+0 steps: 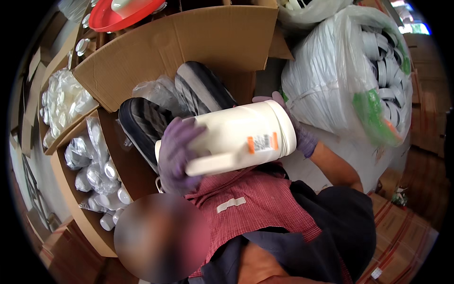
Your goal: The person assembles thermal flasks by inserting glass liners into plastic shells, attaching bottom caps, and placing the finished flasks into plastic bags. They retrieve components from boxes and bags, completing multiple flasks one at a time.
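Both gloved hands are contacting a white container, which is lying on its side, slightly tilted, in front of the red checked apron (265, 213) and near the striped trouser legs (201, 87).

The left hand (181, 152) is extending across the container's left part. Its fingers are partly open and bending over the surface; motion blur is obscuring the grip, so whether this hand is clamping cannot be told. The right hand (292, 112) is curving around the far side of the right end and holding it; most of its palm is remaining hidden.

The white container (222, 125) is showing an orange-and-white label (263, 143) toward its right end. A handle-like projection is running along the lower side, beside the left hand.

At left, an open cardboard box (71, 201) is containing plastic-wrapped bottles (97, 177). A brown cardboard panel (189, 42) is standing beyond the legs, and a red tray (106, 23) is resting above it. At right, a clear plastic bag (317, 85) is holding grey and white ring-shaped parts (388, 75).
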Demonstrator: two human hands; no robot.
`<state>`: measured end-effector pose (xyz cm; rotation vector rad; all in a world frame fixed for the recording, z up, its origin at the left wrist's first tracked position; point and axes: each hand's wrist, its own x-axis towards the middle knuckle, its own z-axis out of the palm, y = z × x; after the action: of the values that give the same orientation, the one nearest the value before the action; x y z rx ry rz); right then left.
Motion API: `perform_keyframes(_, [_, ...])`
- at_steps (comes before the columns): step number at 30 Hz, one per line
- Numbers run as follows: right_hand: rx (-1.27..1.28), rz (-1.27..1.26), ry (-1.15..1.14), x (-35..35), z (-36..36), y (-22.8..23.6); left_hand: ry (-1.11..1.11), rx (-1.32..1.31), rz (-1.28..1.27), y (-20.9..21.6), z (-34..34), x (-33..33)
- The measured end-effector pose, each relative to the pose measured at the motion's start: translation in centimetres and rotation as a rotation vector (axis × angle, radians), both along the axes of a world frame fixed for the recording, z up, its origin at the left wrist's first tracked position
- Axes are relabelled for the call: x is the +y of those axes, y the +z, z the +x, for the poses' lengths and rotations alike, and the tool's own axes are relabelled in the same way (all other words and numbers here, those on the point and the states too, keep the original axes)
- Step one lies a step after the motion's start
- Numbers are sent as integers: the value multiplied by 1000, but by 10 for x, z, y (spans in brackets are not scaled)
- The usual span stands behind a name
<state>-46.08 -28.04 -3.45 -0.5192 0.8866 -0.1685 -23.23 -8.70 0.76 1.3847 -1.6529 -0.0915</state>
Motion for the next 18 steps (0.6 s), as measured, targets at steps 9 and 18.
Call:
perform_keyframes(9, [27,-1040,238,2,27,17,72,1048,385,-56,4,19])
perform_keyframes(18, [-562,-1606,627,6,56,62,60,1558,877,-77,-7,31])
